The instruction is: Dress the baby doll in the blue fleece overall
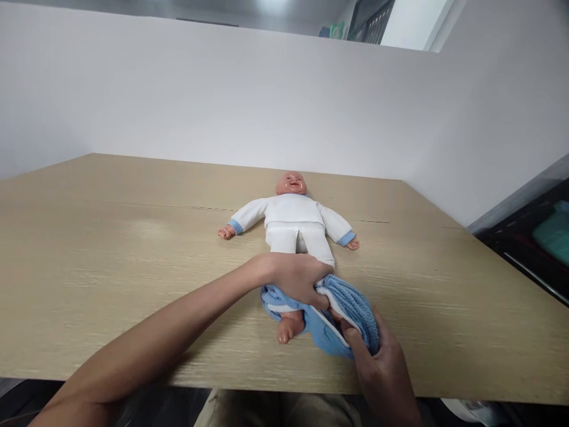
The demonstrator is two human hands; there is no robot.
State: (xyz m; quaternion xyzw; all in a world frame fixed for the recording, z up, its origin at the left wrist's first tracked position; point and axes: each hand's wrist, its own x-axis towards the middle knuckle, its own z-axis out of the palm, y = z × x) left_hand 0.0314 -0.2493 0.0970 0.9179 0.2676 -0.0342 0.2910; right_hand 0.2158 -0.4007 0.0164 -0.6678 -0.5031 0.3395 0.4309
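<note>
Grasping blue cloth [355, 302], left hand [296, 276] and right hand [384, 362] sit near the table edge [258, 386]. Wide tabletop [133, 267] flanks the doll [294, 209].

Plain khaki trousers [240, 409] show in shadow at the bottom centre of the frame. The left forearm [178, 323], lower left, is bare, as are the left hand [297, 277] and right hand [384, 362].
</note>
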